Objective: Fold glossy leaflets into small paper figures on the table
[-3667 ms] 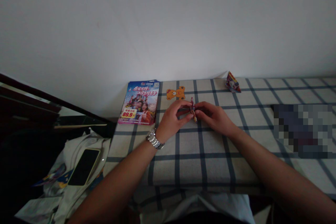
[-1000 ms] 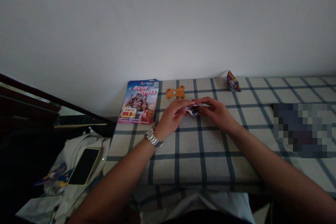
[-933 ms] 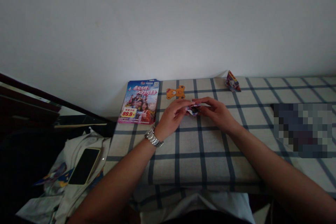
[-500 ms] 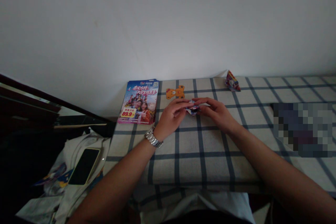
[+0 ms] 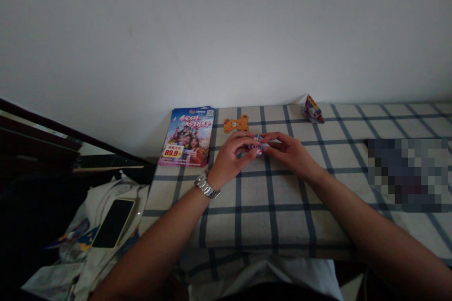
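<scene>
My left hand point(image 5: 231, 156) and my right hand point(image 5: 287, 153) meet over the checked tablecloth point(image 5: 268, 197), fingertips pinched together on a small folded piece of colourful paper point(image 5: 256, 143). Most of the paper is hidden between my fingers. A metal watch point(image 5: 206, 185) sits on my left wrist. Both forearms rest on the table.
A stack of colourful flyers point(image 5: 188, 136) lies at the table's left edge, with an orange bear cut-out point(image 5: 236, 124) beside it. A folded paper shape point(image 5: 312, 110) stands near the wall. A phone point(image 5: 113, 223) lies on cloth to the left, below the table.
The paper piece stood upright between my fingers at first, then was laid flat and spread wider. Now my fingertips have closed in, pressing it into a smaller shape.
</scene>
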The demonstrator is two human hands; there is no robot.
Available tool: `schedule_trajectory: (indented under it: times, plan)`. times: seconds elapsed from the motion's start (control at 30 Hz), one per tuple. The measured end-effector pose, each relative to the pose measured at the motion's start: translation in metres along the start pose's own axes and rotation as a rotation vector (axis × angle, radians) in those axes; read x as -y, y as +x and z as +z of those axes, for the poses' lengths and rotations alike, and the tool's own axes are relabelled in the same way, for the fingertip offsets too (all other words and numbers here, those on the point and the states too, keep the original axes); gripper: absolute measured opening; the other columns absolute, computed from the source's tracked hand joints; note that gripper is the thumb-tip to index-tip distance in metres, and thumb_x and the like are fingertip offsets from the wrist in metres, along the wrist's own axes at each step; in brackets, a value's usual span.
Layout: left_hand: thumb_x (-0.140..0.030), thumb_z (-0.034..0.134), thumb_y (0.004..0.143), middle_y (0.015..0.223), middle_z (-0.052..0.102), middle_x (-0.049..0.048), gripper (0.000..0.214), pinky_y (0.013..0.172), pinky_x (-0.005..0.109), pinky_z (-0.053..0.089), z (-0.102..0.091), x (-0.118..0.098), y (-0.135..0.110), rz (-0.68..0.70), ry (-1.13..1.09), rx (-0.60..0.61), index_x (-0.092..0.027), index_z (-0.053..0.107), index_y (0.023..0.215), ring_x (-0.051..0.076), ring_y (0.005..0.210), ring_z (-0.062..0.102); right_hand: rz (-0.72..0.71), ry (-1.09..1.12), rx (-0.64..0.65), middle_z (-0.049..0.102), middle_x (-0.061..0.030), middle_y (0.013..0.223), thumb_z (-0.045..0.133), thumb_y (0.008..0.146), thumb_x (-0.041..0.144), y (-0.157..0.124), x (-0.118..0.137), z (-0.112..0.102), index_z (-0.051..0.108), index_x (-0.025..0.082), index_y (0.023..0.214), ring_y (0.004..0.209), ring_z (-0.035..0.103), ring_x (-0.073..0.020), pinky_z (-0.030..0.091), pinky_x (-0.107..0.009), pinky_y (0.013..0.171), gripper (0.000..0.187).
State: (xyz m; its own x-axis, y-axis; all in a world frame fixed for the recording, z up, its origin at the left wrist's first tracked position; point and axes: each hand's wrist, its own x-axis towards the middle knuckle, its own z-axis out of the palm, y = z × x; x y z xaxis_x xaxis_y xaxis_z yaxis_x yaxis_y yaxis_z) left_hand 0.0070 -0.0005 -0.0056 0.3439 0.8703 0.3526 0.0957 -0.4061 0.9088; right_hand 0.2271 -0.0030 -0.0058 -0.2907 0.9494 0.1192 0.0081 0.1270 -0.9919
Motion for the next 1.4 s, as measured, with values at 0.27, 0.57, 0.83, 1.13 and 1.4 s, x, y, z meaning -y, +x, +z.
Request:
schedule_trajectory:
  times: [0.27,0.57,0.83,1.13,1.4]
  plan:
    - [-0.029,0.078,0.093,0.130,0.064,0.0106,0.029,0.100,0.039,0.064,0.0044,0.0058,-0.0023,-0.026,-0.023,-0.003,-0.023,0.069,0.120,0.021,0.116,0.070,0.009,0.000,-0.036,0.077,-0.0053,0.117,0.085,0.084,0.048,0.0018,-0.0018,0.0005,0.072,0.025,0.106,0.111,0.075,-0.0249,0.059,-0.047,0.109,0.035]
    - [-0.028,0.078,0.092,0.127,0.072,0.0101,0.046,0.092,0.034,0.065,0.0044,0.0099,-0.0025,-0.142,-0.062,0.031,-0.024,0.060,0.133,0.020,0.105,0.075,-0.017,-0.061,-0.031,0.077,-0.0057,0.113,0.081,0.087,0.051,0.0017,-0.0026,-0.0008,0.072,0.025,0.105,0.109,0.075,-0.0251,0.060,-0.046,0.106,0.033]
    - [-0.023,0.069,0.097,0.137,0.070,0.0096,0.041,0.098,0.037,0.061,-0.0021,0.0080,0.0001,-0.046,0.059,0.039,-0.026,0.064,0.138,0.022,0.113,0.073,-0.016,-0.008,-0.066,0.073,-0.0038,0.106,0.081,0.087,0.048,0.0028,-0.0036,-0.0025,0.064,0.026,0.098,0.099,0.073,-0.0209,0.063,-0.041,0.096,0.030]
    - [-0.015,0.065,0.098,0.131,0.072,0.0061,0.041,0.100,0.040,0.058,-0.0028,0.0017,-0.0007,0.061,0.216,0.079,-0.029,0.068,0.136,0.022,0.116,0.069,0.075,-0.050,-0.017,0.075,-0.0046,0.098,0.078,0.090,0.049,0.0018,-0.0068,-0.0043,0.066,0.024,0.112,0.084,0.073,-0.0193,0.064,-0.036,0.079,0.036]
    - [-0.037,0.073,0.098,0.126,0.072,0.0110,0.042,0.100,0.036,0.061,-0.0014,0.0106,0.0003,-0.093,-0.017,-0.036,-0.022,0.062,0.136,0.022,0.113,0.072,0.067,0.015,-0.080,0.075,-0.0037,0.099,0.084,0.085,0.049,0.0034,-0.0039,-0.0031,0.065,0.023,0.102,0.079,0.074,-0.0178,0.065,-0.035,0.076,0.036]
